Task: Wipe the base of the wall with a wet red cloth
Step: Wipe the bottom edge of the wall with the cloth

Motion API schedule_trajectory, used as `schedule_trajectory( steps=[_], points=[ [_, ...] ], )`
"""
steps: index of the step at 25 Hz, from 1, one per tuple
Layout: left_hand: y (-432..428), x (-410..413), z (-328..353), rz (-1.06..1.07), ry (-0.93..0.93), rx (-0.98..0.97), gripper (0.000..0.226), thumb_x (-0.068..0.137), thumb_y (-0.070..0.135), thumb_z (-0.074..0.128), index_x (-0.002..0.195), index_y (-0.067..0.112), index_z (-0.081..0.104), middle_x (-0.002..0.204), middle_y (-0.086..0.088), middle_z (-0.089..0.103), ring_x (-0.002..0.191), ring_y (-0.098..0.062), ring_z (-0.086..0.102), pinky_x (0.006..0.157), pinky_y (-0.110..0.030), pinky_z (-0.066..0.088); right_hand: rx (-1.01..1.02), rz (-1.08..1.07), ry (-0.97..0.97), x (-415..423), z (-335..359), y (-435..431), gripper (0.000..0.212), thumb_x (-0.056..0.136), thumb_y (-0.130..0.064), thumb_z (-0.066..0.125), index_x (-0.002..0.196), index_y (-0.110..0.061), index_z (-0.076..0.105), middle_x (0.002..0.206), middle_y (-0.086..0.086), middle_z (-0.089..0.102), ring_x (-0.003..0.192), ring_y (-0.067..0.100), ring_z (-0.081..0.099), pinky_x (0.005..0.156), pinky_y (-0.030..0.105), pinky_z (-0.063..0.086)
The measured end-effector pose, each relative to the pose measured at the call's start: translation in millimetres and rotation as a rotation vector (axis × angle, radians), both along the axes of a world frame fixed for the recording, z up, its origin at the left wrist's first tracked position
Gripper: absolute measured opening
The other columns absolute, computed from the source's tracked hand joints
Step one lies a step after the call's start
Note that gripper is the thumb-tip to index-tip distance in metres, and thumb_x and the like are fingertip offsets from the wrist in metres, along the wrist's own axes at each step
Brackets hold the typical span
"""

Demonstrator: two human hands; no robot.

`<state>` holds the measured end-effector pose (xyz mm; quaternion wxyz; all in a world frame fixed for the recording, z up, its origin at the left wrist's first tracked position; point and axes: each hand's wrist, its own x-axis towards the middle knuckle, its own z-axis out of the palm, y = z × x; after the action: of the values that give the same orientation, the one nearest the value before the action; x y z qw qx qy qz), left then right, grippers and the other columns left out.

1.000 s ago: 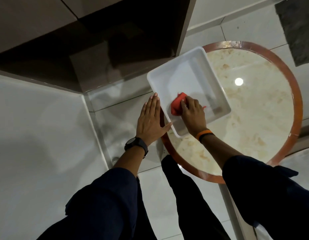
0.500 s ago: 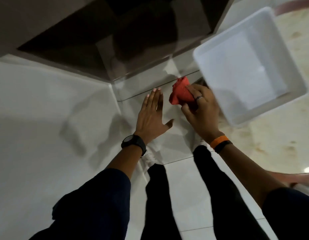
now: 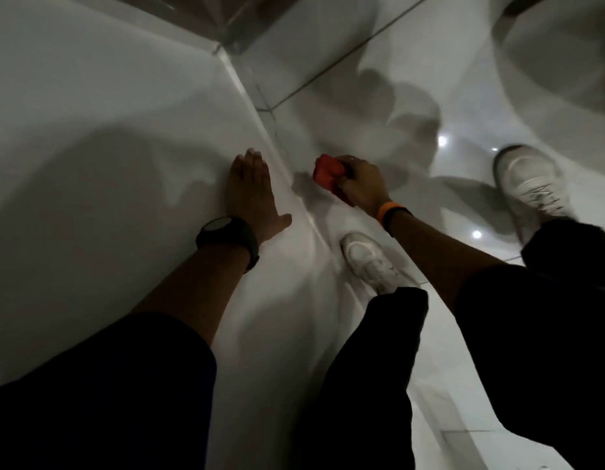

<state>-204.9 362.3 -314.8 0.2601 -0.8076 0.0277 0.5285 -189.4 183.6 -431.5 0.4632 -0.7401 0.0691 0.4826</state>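
Head view, my left hand (image 3: 252, 189) spread flat on the white glossy wall (image 3: 91, 137), fingers wide, my right hand (image 3: 363, 184) clenched around the bunched wet red cloth (image 3: 326, 171), cloth just beside the wall's base, white sneaker (image 3: 370, 261) near that base.

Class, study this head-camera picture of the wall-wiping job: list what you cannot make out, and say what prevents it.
1. Whether the red cloth is wet: dim light and blur, head view.
2. Whether the cloth touches the wall base: motion blur.
3. How the right hand grips: fingers curl behind the cloth.
4. The left hand fingertips: smeared against the wall.
5. The round shape at top right: cut off by the edge.
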Motion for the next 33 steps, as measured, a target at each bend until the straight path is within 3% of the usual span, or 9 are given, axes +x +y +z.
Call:
schedule_trajectory(
  steps=[6,11,15,18,21,25,27,30,33],
  points=[
    [35,31,-59,-0.085,0.102,0.122,0.118,0.091,0.081,0.036,0.161,-0.004,-0.006,0.168,-0.023,-0.009,0.159,-0.035,-0.006,0.127,-0.044,-0.007,0.111,0.033,0.234,0,-78,97,0.058,0.102,-0.017,0.050,0.157,-0.018,0.033,0.152,0.013,0.049,0.137,0.032,0.050,0.118,0.044,0.040],
    [43,51,-89,-0.128,0.136,0.175,0.117,0.091,0.082,0.034,0.161,-0.004,-0.004,0.168,-0.024,-0.007,0.159,-0.036,-0.005,0.127,-0.045,-0.005,0.188,0.100,0.168,43,-103,157,0.068,0.108,-0.033,0.041,0.162,-0.014,0.004,0.168,0.015,0.017,0.150,0.037,0.029,0.125,0.046,0.026],
    [45,56,-95,-0.124,0.147,0.177,0.117,0.092,0.081,0.035,0.161,-0.005,-0.003,0.168,-0.025,-0.007,0.159,-0.037,-0.005,0.127,-0.045,-0.005,0.173,0.120,0.114,56,-115,168,0.065,0.107,-0.042,0.037,0.162,-0.021,0.009,0.163,0.017,0.031,0.141,0.036,0.045,0.120,0.045,0.036],
    [42,53,-88,-0.121,0.131,0.155,0.115,0.093,0.078,0.038,0.161,-0.005,-0.003,0.167,-0.025,-0.007,0.159,-0.036,-0.005,0.128,-0.045,-0.004,0.008,0.155,0.066,3,-113,128,0.051,0.104,-0.045,0.043,0.145,-0.016,0.048,0.117,0.016,0.071,0.106,0.033,0.069,0.089,0.035,0.054],
    [38,49,-84,-0.153,0.172,0.157,0.113,0.094,0.077,0.036,0.160,-0.006,-0.004,0.167,-0.026,-0.009,0.159,-0.036,-0.007,0.128,-0.045,-0.004,-0.059,0.195,0.019,-1,-119,124,0.039,0.101,-0.040,0.049,0.112,-0.007,0.067,0.084,0.008,0.068,0.085,0.031,0.070,0.069,0.026,0.047],
    [38,45,-89,-0.188,0.166,0.174,0.115,0.093,0.078,0.035,0.160,-0.005,-0.005,0.167,-0.025,-0.009,0.159,-0.036,-0.008,0.127,-0.044,-0.006,0.071,0.185,-0.043,40,-126,166,0.060,0.105,-0.048,0.038,0.158,-0.021,0.027,0.120,0.013,0.067,0.105,0.028,0.066,0.097,0.034,0.052],
    [37,42,-90,-0.234,0.191,0.169,0.114,0.094,0.079,0.033,0.161,-0.005,-0.005,0.167,-0.025,-0.009,0.159,-0.036,-0.008,0.127,-0.045,-0.006,0.032,0.221,-0.064,20,-126,151,0.062,0.104,-0.051,0.038,0.158,-0.024,0.026,0.122,0.016,0.069,0.105,0.030,0.068,0.101,0.040,0.053],
    [35,39,-88,-0.289,0.236,0.166,0.112,0.095,0.078,0.029,0.160,-0.006,-0.004,0.167,-0.027,-0.009,0.158,-0.038,-0.006,0.128,-0.047,-0.004,-0.150,0.296,0.004,-50,-114,87,0.043,0.099,-0.049,0.049,0.116,-0.013,0.066,0.097,0.016,0.074,0.089,0.033,0.069,0.084,0.041,0.056],
    [33,32,-86,-0.271,0.250,0.174,0.111,0.095,0.078,0.027,0.160,-0.007,-0.003,0.167,-0.027,-0.007,0.158,-0.039,-0.004,0.128,-0.047,-0.002,-0.205,0.391,0.137,-87,-97,61,0.038,0.094,-0.044,0.054,0.082,-0.009,0.064,0.088,0.014,0.075,0.079,0.029,0.066,0.073,0.033,0.050]
  ],
)
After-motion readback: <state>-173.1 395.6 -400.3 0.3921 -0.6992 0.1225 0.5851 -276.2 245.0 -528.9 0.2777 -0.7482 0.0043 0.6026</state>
